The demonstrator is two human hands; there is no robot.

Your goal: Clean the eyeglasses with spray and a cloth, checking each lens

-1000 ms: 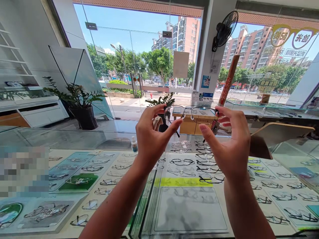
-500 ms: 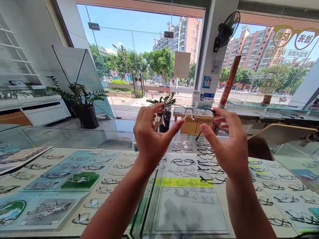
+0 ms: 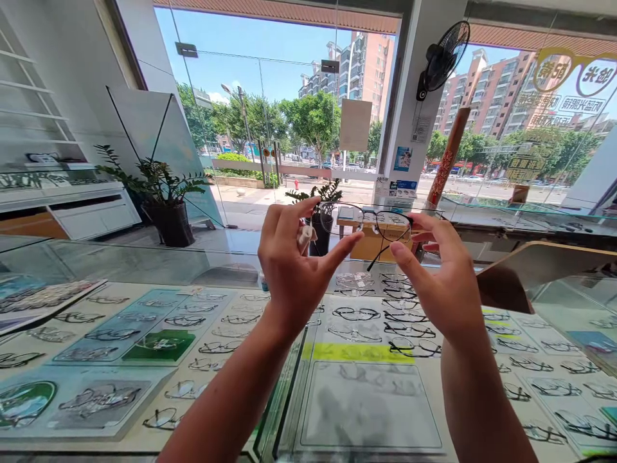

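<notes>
A pair of eyeglasses with a thin dark frame is held up in front of me, above the glass counter. My left hand is closed on its left end, with the index finger at the frame's upper corner and the thumb stretched below the lens. A crumpled white cloth is tucked in the curled fingers of that hand. At the right hinge, my right hand grips the frame with its fingers, its thumb pointing up beneath the lens. One temple arm slants down and left below the right lens.
Under the hands, a glass display counter holds many rows of eyeglasses. A brown board stands tilted at the right. Beyond are a potted plant, a wooden cabinet, a wall fan and large windows onto a street.
The eyeglasses have turned a little, and the hanging temple arm has swung left. My right hand has shifted slightly left with them. The whole view has moved slightly.
</notes>
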